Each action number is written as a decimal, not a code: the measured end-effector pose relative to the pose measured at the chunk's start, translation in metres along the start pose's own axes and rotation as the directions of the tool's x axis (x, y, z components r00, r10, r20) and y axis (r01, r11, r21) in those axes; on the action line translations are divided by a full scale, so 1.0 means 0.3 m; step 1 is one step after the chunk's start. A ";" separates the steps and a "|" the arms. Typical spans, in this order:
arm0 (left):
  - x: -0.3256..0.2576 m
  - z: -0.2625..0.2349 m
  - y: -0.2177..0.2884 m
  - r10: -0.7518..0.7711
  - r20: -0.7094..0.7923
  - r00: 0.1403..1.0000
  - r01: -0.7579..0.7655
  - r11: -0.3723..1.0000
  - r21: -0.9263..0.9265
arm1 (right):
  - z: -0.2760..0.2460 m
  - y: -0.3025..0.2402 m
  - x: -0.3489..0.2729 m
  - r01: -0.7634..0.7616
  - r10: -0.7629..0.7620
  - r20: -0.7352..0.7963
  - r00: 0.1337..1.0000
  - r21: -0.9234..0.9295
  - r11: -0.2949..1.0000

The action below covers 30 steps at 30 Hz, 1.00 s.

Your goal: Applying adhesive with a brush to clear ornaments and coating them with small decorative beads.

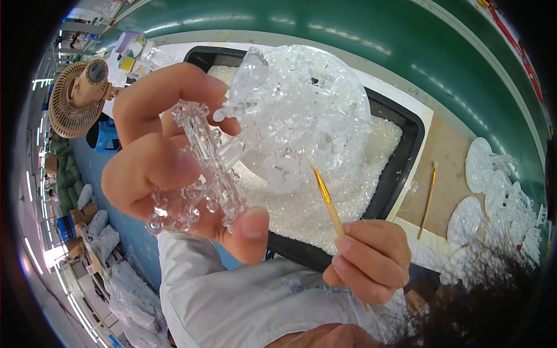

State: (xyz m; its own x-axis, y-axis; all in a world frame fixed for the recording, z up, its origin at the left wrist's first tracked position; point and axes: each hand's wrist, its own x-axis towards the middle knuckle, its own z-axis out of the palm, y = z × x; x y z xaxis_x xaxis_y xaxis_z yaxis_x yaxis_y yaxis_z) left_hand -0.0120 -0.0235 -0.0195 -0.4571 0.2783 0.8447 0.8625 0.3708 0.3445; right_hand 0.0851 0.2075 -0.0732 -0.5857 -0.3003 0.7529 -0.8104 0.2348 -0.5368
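Observation:
My left hand (168, 156) is wrapped round the stem of a clear, glassy ornament (290, 116) and holds it tilted over a black tray (415, 139). The ornament has a round white disc behind a cluster of transparent shapes, with small clear beads near my fingers. In my right hand (371, 258), a thin paintbrush (329, 206) with a wooden handle and gold ferrule is pinched between thumb and fingers. Its pale tip is at the ornament's lower edge; I cannot tell whether it touches. Sparkling white granules (290, 223) fill the tray below.
A second paintbrush (428, 200) lies on the brown board to the right, beside more clear ornaments (478, 165). Beyond the tray runs a green wall panel (348, 26). A tan fan (78, 95) stands at far left, near lidded jars (129, 45). Plastic bags (130, 290) lie at lower left.

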 end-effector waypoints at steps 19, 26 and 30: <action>-0.006 0.013 0.002 0.016 -0.054 0.998 -0.017 1.000 -0.007 | 0.017 0.041 0.006 0.194 -0.193 -0.091 0.977 0.004 0.981; -0.013 0.013 -0.008 0.054 -0.061 0.997 -0.058 0.996 -0.066 | 0.031 0.041 0.000 0.164 -0.159 -0.150 0.976 0.018 0.986; -0.001 0.002 -0.002 0.054 -0.033 0.998 -0.055 0.997 -0.054 | 0.027 0.036 0.016 0.130 -0.127 -0.149 0.981 0.009 0.992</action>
State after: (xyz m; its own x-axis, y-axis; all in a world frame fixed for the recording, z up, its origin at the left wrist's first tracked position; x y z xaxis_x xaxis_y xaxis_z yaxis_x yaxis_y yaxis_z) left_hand -0.0126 -0.0232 -0.0201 -0.4029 0.2688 0.8749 0.8968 0.3067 0.3188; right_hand 0.0735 0.2012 -0.0783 -0.4692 -0.1867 0.8631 -0.8796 0.1858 -0.4379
